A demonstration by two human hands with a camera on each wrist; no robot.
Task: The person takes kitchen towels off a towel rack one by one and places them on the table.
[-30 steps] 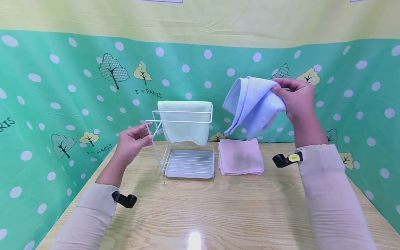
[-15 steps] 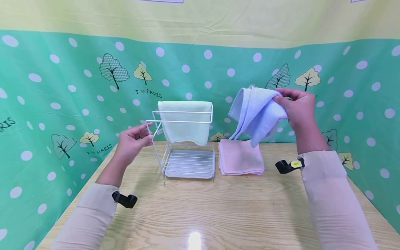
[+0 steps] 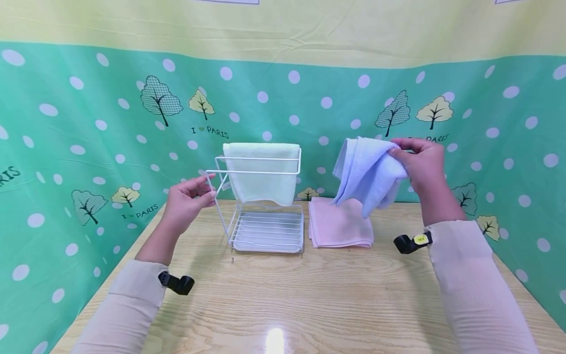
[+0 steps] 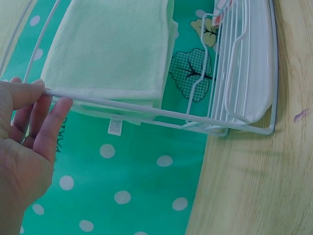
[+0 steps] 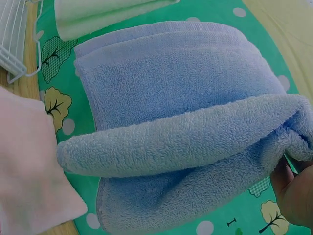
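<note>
Right hand: my right hand [image 3: 420, 162] pinches the folded blue towel [image 3: 367, 172] by one edge; it hangs in the air over the pink towel [image 3: 340, 223] on the table [image 3: 309, 295].
Left hand: my left hand [image 3: 187, 201] has its fingers curled round the front bar of the white rack [image 3: 265, 206].
Left wrist view only: a small label [image 4: 115, 126] hangs under the green towel [image 4: 112, 49], draped over the rack's back rail.
Right wrist view only: the blue towel's looped pile and doubled layers.
Change: the blue towel has come lower and further right than a second ago; my left hand has stayed put.
</note>
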